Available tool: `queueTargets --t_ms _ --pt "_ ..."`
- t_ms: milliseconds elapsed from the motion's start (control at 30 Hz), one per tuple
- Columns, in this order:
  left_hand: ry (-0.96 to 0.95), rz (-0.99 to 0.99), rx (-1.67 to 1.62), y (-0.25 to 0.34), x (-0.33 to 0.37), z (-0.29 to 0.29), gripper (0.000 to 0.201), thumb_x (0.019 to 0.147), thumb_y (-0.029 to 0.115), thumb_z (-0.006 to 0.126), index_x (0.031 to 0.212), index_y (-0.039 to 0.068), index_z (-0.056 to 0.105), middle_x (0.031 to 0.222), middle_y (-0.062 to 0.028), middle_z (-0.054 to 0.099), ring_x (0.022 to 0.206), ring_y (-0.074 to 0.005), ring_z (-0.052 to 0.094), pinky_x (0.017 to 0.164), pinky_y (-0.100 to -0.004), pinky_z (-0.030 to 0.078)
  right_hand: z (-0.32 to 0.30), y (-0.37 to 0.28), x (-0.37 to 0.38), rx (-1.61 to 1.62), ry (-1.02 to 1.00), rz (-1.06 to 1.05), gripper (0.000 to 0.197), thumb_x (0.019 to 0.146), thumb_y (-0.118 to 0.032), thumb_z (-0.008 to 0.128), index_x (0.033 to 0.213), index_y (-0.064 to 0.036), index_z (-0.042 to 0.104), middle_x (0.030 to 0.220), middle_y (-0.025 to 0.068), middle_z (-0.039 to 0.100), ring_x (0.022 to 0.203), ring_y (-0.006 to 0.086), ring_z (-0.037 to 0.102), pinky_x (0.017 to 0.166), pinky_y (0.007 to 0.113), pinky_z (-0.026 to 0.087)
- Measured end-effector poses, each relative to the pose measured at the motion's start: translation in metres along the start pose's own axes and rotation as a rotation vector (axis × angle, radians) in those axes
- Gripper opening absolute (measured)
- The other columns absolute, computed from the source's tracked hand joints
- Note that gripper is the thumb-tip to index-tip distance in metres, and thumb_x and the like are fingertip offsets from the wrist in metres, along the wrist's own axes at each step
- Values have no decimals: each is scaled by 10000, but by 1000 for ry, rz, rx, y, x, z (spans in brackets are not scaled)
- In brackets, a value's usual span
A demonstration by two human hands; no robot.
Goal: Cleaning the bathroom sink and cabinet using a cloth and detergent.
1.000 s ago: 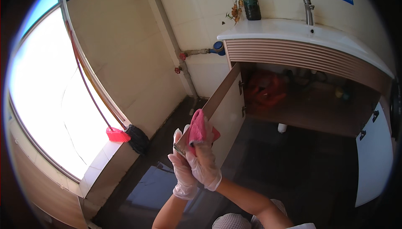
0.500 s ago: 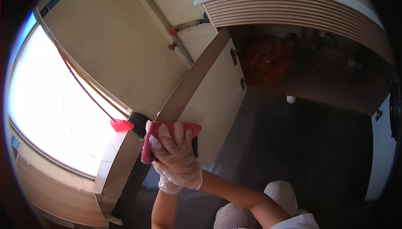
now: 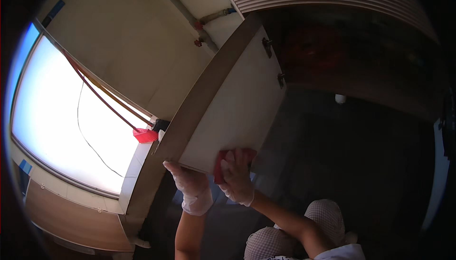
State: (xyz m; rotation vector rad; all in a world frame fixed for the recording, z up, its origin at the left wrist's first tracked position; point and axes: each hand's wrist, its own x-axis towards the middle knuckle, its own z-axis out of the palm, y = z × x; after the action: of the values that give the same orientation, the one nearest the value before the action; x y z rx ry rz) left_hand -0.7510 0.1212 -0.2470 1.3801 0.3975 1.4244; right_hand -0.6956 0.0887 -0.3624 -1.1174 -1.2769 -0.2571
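A gloved right hand (image 3: 237, 179) grips a red cloth (image 3: 218, 170) against a white door (image 3: 228, 117) at its near edge, beside the left hand (image 3: 191, 185), whose closure is unclear, while a blue wall sign (image 3: 53, 13) is too blurred to read.

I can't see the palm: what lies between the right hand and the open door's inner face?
A red cloth, under the right hand, at the end of the door away from its hinges; the head view shows it.
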Motion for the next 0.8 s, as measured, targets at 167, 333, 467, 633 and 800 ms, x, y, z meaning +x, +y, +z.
queueTargets --t_ms 167,333,467,633,800 --pt "163 -47 97 -6 3 2 639 813 573 386 1235 93 379 1184 -42 448 1067 -182 436 894 -355 348 -34 57 90 -147 49 50 565 755 -271 485 1219 24 359 1306 204 274 1210 431 208 938 572 157" --pt "56 -61 -55 12 -4 30 672 804 606 352 1250 102 351 1193 -37 429 1069 -181 435 891 -351 353 -58 176 139 298 288 546 409 838 -247 406 1146 22 422 1187 183 436 1125 339 358 959 386 241" --pt "66 -36 38 6 -12 40 686 809 615 318 1256 95 334 1203 -43 418 1064 -179 430 900 -344 344 -47 159 120 -87 295 489 320 879 -220 356 1075 13 452 1231 185 400 1146 328 344 975 358 228" --pt "270 -20 286 3 -9 27 603 860 540 300 1169 35 410 1136 -75 474 1041 -186 449 887 -355 358 -17 -11 19 -80 -12 246 492 780 -246 505 1172 29 389 1378 196 143 1260 410 120 987 558 84" --pt "-182 47 -153 -6 -3 12 535 874 482 346 1182 45 359 1124 -104 443 1044 -217 433 885 -368 367 -43 10 61 17 -17 72 448 756 -202 522 1127 35 437 1364 196 172 1262 404 108 969 540 131"
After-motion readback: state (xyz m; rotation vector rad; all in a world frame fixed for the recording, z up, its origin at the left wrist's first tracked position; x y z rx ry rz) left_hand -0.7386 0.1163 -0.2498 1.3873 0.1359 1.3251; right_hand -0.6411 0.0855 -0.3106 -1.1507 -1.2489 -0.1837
